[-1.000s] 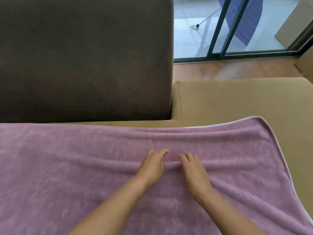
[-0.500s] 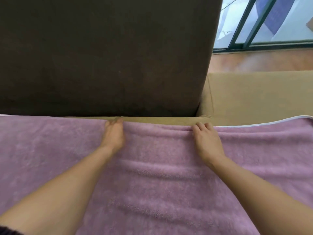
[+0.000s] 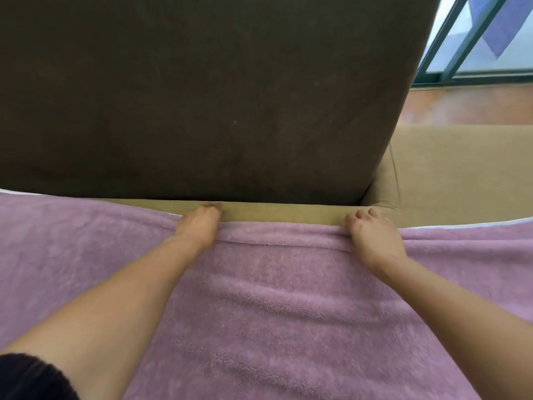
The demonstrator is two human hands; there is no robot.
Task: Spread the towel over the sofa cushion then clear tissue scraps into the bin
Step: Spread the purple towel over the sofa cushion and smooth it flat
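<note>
Towel (image 3: 274, 313) over sofa cushion (image 3: 288, 216), two hands at its far edge.
Dark brown back cushion (image 3: 187, 96) stands upright behind. Pink towel covers the tan sofa cushion, stopping just short of its back edge, bare strip left there. Hands well apart on the bunched far hem: right hand (image 3: 372, 241) curls its fingers over it, clamped; left hand (image 3: 199, 229) lies on it, fingertips blurred, grip or plain press, cannot tell.

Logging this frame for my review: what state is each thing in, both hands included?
backrest: upright.
seat cushion: tan strip bare at the back, rest under the towel.
towel: spread out, lightly rippled, far edge short of the backrest.
left hand: on the towel's far edge, fingers forward; grip unclear.
right hand: fingers curled round the far edge.
</note>
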